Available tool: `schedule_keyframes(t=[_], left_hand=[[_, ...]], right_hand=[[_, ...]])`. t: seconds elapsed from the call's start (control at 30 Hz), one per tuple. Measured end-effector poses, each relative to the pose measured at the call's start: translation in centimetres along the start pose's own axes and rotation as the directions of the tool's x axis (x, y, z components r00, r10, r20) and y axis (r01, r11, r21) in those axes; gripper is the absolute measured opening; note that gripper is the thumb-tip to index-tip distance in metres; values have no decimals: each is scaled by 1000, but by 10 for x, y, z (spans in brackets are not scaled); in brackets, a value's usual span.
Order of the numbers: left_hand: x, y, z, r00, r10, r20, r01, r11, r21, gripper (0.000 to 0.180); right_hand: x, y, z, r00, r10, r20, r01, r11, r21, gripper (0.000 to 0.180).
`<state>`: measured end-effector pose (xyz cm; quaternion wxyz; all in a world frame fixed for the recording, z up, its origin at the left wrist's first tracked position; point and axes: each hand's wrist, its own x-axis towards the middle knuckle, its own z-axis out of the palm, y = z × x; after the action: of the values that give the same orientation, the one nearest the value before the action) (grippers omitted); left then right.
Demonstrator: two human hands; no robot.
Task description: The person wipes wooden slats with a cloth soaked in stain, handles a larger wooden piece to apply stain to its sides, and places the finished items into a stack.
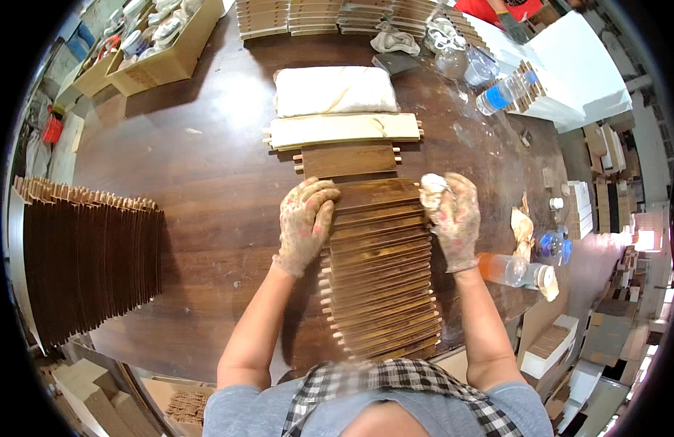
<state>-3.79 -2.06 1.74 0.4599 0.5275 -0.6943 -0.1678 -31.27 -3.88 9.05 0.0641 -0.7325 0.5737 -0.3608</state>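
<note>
Closest to you, below your checked apron (395, 386), a fanned row of dark stained wooden slats (380, 291) runs away across the tabletop (206, 182), each overlapping the next, with small pegs sticking out at both ends. Your left hand (305, 222) lies flat on the left ends of the far slats, gloved fingers (318, 193) spread and pressing down rather than gripping. Your right hand (452, 218) rests on the right ends of the same slats, its fingers curled around a pale rag (431, 191).

Just beyond the row lies one more brown slat (349, 160), lying apart from the row. Farther still is a pale, unstained slat (344, 131), and past it a folded white cloth (333, 91).

Judging by colour, every slat in the row under your hands already carries stain, so most of this batch looks done; the pale slat looks untouched. A large stand of dark finished slats (89, 255) sits on edge at the left, well apart. More stacked slats (315, 18) wait along the far edge.

To your right, near your right forearm, a plastic bottle with orange liquid (508, 269) lies on its side, and another bottle with a blue label (501, 95) lies at far right.
</note>
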Motion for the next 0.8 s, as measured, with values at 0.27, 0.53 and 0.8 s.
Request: schedule_keyframes(t=[0.27, 0.53, 0.8], left_hand=[[-19, 71, 5, 918, -35, 394, -108, 937, 333, 75], [-13, 90, 2, 922, -66, 382, -130, 877, 464, 74], [-28, 98, 4, 849, -105, 518, -160, 884, 439, 97]], right_hand=[[-28, -10, 26, 957, -215, 197, 262, 928, -263, 28], [-19, -35, -7, 975, -220, -25, 221, 975, 29, 33], [-68, 25, -3, 955, -154, 253, 242, 899, -366, 25]])
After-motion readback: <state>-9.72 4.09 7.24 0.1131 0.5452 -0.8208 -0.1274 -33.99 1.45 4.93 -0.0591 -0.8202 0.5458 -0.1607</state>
